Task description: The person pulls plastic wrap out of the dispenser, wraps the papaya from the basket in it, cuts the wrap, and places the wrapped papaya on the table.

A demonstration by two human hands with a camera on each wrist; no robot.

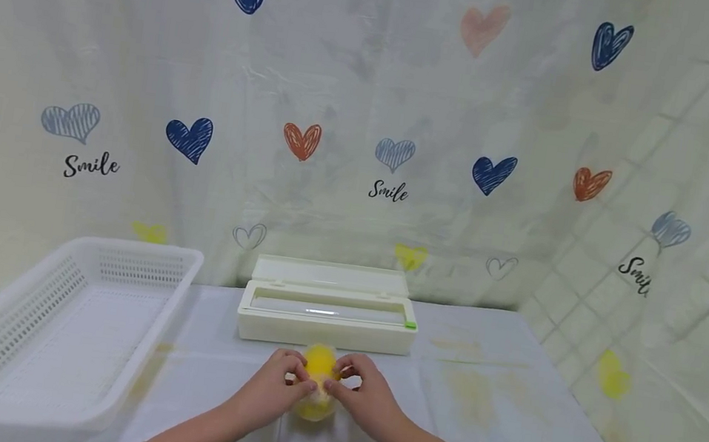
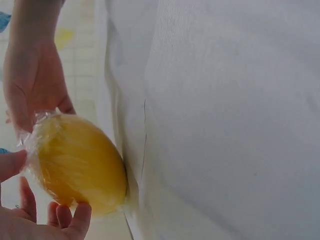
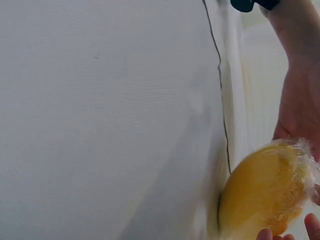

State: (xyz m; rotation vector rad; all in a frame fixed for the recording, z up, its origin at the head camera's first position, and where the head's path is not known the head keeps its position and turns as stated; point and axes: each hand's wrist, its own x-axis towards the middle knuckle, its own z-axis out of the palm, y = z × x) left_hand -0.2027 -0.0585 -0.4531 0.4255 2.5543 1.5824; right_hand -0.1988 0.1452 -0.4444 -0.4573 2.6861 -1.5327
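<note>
A smooth, oval yellow fruit (image 1: 320,360) stands lengthwise on the table in front of me, wrapped in clear cling film (image 2: 42,131). The film is bunched and crinkled on the fruit's upper side. My left hand (image 1: 278,384) holds the wrapped fruit from the left, thumb on the gathered film and fingertips against the side. From the right, my right hand (image 1: 365,394) holds it the same way, its thumb close to the left one. In the right wrist view the fruit (image 3: 260,187) shows its smooth underside close over the white cloth.
Just behind the fruit is a white cling film dispenser (image 1: 326,334), its clear lid (image 1: 331,275) raised and a film roll inside. A white plastic basket (image 1: 137,364) stands at the left. The white tablecloth (image 1: 501,434) has yellowish stains, and a heart-printed curtain (image 1: 359,87) hangs behind.
</note>
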